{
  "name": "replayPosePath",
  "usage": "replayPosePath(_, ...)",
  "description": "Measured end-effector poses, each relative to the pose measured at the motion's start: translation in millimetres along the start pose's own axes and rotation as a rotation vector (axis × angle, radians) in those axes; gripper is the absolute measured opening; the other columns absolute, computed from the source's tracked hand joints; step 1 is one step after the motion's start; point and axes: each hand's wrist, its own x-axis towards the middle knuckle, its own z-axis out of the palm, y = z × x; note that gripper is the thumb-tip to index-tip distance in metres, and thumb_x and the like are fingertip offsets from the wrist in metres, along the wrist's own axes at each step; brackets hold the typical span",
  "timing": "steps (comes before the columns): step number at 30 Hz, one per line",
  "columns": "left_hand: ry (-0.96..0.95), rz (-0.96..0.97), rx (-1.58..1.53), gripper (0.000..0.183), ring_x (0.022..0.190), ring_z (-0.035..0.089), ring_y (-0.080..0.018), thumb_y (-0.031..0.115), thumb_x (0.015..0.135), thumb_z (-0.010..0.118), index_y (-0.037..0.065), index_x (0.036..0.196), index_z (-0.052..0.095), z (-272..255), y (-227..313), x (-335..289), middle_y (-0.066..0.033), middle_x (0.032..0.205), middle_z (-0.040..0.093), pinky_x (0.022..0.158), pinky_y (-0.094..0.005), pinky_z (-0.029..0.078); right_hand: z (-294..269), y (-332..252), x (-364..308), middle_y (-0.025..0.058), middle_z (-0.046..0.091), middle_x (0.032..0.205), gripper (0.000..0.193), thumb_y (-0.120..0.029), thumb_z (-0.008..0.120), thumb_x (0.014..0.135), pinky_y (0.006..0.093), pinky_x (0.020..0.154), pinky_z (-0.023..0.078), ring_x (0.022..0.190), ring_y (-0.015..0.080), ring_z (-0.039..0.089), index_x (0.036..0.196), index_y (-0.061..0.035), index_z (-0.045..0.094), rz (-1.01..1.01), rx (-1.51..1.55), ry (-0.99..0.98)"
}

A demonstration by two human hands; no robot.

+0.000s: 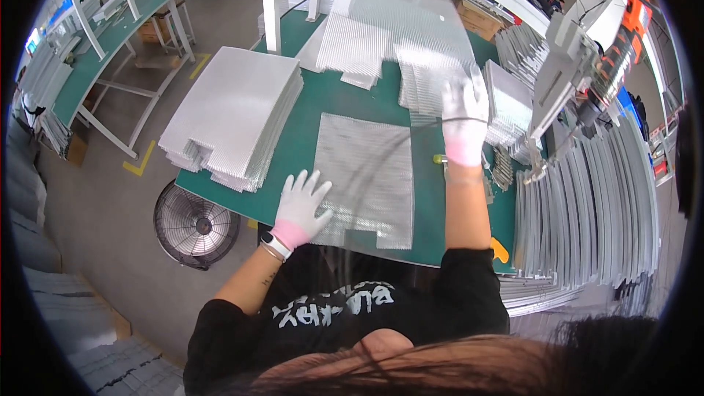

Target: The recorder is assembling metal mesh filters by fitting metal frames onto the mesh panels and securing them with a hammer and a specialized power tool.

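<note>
Ribbed sheet (367, 165), flat on the desk (431, 224), left grip (299, 207) at its edge

Item one: the sheet, lying at the desk's front, long axis running away from the person, notch in the near edge.

Item two: left grip, gloved, fingers spread wide, nothing pinched that I can make out; it sits at the sheet's near left part, the nearer of the two.

Item three: right grip (465, 114), gloved, held out past the sheet's far right corner, beside a ribbed pile (423, 88); blur keeps me from telling how far open it is or whether it has hold of anything.

Bounds: a tall white stack (227, 99) at left, green desktop between; at right, another green strip, then small metal pieces (502, 169); front desk edge just beside the notch.
</note>
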Motion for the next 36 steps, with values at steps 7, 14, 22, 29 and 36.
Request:
replayPosePath(7,0.357,-0.018,-0.863,0.062,0.131,0.044,-0.0410,0.046,0.094,0.054,-0.001,0.135,0.051,6,-31,-28,-0.0225,0.142,0.047,0.113,-0.0478,0.030,-38,-91,-163,0.0010,0.054,0.108,0.044,-0.011,0.060,0.096,0.0377,0.090,0.047,0.100,0.0178,0.056,0.136,-0.0097,0.043,0.326,0.519,-0.035)
replayPosePath(14,0.146,-0.279,-1.818,0.084,0.106,0.063,-0.0249,0.038,0.097,0.059,0.000,0.154,0.011,-37,54,-54,-0.0223,0.138,0.049,0.094,-0.0352,0.049,-61,-88,-248,0.0018,0.057,0.103,0.039,-0.008,0.065,0.092,0.0405,0.088,0.051,0.093,0.0184,0.060,0.129,-0.0117,0.053,0.448,0.310,0.094)
replayPosePath(22,0.406,-0.322,-0.828,0.082,0.082,0.061,-0.0139,-0.001,0.080,0.065,0.000,0.151,0.023,-38,63,-48,-0.0171,0.122,0.060,0.073,-0.0250,0.052,-31,-108,-251,0.0120,0.054,0.112,0.085,0.004,0.059,0.082,0.0206,0.070,0.049,0.075,0.0072,0.055,0.155,-0.0038,0.016,0.549,-0.525,-0.171)
replayPosePath(29,0.333,-0.128,-0.278,0.059,0.103,0.061,-0.0327,0.023,0.078,0.076,0.003,0.130,0.055,-17,47,-22,-0.0184,0.118,0.061,0.088,-0.0412,0.050,-36,-73,-253,0.0105,0.052,0.093,0.053,-0.007,0.064,0.081,0.0305,0.071,0.049,0.073,0.0188,0.053,0.133,-0.0015,0.052,0.265,-0.967,-0.324)
replayPosePath(36,0.090,-0.238,-0.056,0.063,0.097,0.062,-0.0319,0.033,0.075,0.077,0.005,0.128,0.058,-1,41,-10,-0.0154,0.110,0.063,0.084,-0.0417,0.051,-40,-55,-256,0.0170,0.057,0.102,0.054,-0.019,0.069,0.081,0.0386,0.081,0.051,0.091,0.0325,0.060,0.130,-0.0019,0.054,0.280,-1.158,-0.367)
